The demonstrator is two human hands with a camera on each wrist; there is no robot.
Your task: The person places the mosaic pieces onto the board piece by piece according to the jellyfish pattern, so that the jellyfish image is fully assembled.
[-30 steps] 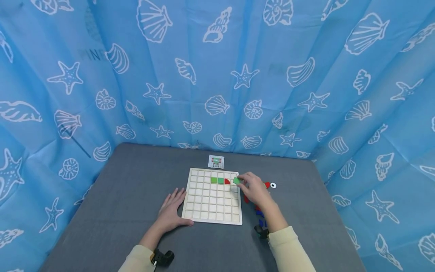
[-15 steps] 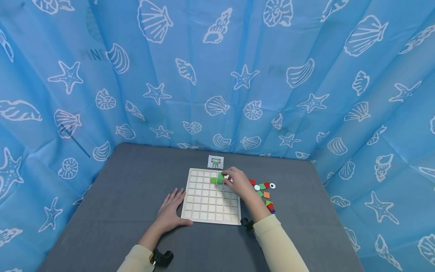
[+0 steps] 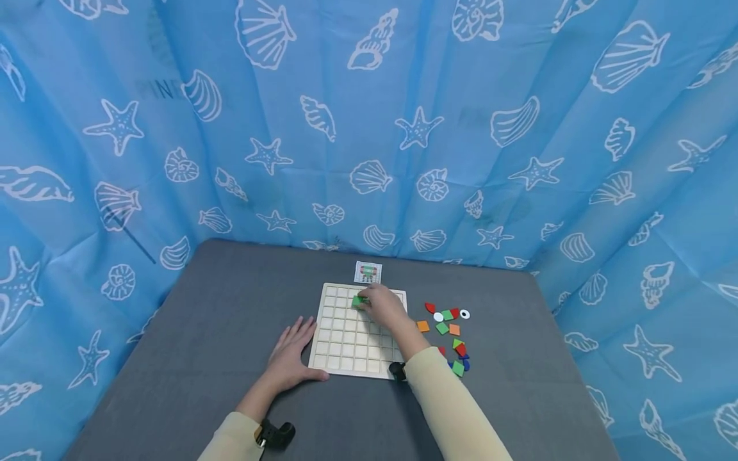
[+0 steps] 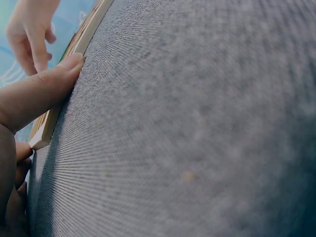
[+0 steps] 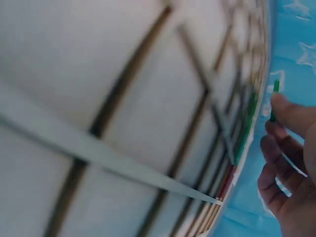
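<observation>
A pale wooden grid board (image 3: 344, 351) lies on the table. My left hand (image 3: 293, 360) rests at its front left corner, fingers spread along the left side. In the left wrist view the thumb (image 4: 47, 89) touches the front edge. Over the board's upper rows, my right hand (image 3: 385, 305) pinches a green square tile (image 3: 357, 301) between thumb and fingers. That tile (image 5: 276, 86) appears edge-on above the surface in the right wrist view. Green tiles (image 5: 246, 131) and a red piece (image 5: 227, 181) sit in the grid; the right hand mostly hides them from the head view.
Right of the board lie several loose pieces, among them an orange square (image 3: 454, 330), a green square (image 3: 458, 369), a red piece (image 3: 430, 308) and a white disc (image 3: 464, 314). A small picture card (image 3: 367, 272) lies behind the board. A blue shell-patterned curtain (image 3: 369, 211) surrounds the table.
My right hand has carried the green tile leftward from the board's right edge across the upper rows. More loose pieces now show at the right. The left hand has stayed put.
</observation>
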